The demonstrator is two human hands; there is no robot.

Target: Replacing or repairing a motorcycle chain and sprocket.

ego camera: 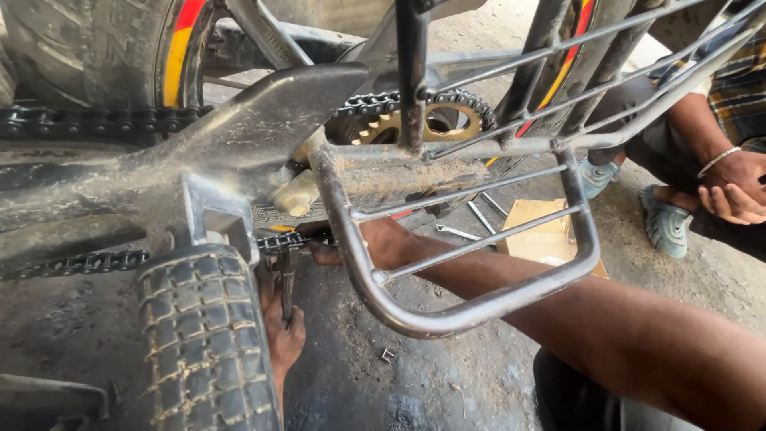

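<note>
A greasy drive chain (96, 261) runs under the motorcycle's swingarm (263, 120) toward the rear sprocket (431, 121). My right hand (381, 242) reaches in through the chrome side guard (447, 315), and its fingers pinch the chain's end beside the frame. My left hand (284, 335) comes up from below, partly hidden behind the ribbed rubber footpeg (203, 343). It grips a dark plier-like tool (286, 279) that points up at the same spot on the chain.
Another person crouches at the right with hands (734, 190) clasped, wearing blue-green sandals (666, 225). On the dusty ground behind the guard lie a cardboard box (536, 231) and loose spanners (456, 231). The rear tyre (80, 48) fills the top left.
</note>
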